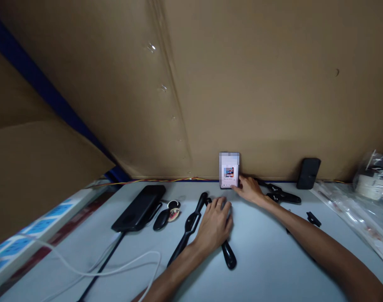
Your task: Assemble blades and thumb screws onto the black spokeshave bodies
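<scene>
- Head view looks down on a pale grey table point(267, 260) backed by a brown cardboard wall point(241, 84).
- Left hand point(214, 224) lies palm down, fingers loosely spread and gently curved, resting on top of a black clamp tool point(191, 222) whose long handles run out from under it: one toward the near left, another point(228, 253) toward the near edge. The hand covers the tool rather than gripping it; whether any finger hooks under a handle cannot be told.
- Right hand point(249, 189) reaches further back, fingers mostly drawn together, with its fingertips at the lower right corner of a small phone point(229, 170). The phone stands upright, leaning against the cardboard wall, its screen lit. The fingertips appear to touch its bottom edge; it is not lifted or enclosed.
- Just beyond the right wrist lies a second black clamp point(281, 193), flat on the table near the wall.
- A small black clip piece point(313, 219) sits on the table just beyond the right forearm.
- A dark rectangular device point(308, 173) leans against the wall, well to the right of the phone.
- To the left of the left hand lie a black power bank point(139, 207), a black oval fob point(161, 219) and a small round tag point(173, 210) just beside it.
- White cable point(116, 268) loops across the near left of the table.
- Clear plastic bags point(367, 197) lie at the right edge.
</scene>
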Demonstrator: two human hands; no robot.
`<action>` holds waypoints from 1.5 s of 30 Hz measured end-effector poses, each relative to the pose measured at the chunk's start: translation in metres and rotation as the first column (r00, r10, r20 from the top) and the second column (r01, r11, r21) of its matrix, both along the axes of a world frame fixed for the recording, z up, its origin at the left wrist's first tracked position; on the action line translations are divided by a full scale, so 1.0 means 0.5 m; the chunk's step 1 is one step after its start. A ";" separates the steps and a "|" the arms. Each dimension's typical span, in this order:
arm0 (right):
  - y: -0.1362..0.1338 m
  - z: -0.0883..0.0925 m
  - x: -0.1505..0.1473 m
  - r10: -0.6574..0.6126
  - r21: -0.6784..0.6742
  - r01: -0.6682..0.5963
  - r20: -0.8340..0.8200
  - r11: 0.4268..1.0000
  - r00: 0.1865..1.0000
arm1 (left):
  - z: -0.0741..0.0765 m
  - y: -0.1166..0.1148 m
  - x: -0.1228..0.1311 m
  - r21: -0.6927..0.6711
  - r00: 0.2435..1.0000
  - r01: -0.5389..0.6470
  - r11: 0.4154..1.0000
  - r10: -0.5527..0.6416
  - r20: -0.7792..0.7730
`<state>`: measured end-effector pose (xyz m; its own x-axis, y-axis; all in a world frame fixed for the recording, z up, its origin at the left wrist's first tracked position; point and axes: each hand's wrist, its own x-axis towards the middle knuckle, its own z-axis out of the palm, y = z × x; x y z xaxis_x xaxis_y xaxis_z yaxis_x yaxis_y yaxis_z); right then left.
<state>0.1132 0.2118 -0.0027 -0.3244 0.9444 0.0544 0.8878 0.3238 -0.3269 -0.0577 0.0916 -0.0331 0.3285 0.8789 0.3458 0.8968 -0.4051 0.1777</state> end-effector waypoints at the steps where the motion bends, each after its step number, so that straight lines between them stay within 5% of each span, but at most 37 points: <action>1: 0.000 0.000 0.000 0.000 -0.001 0.000 0.001 1.000 1.000 | 0.000 0.000 0.000 0.000 1.000 0.000 1.000 0.000 0.002; 45: 0.009 -0.004 0.004 0.024 0.007 -0.024 -0.009 1.000 1.000 | -0.005 0.002 -0.001 0.011 1.000 0.000 1.000 -0.001 0.002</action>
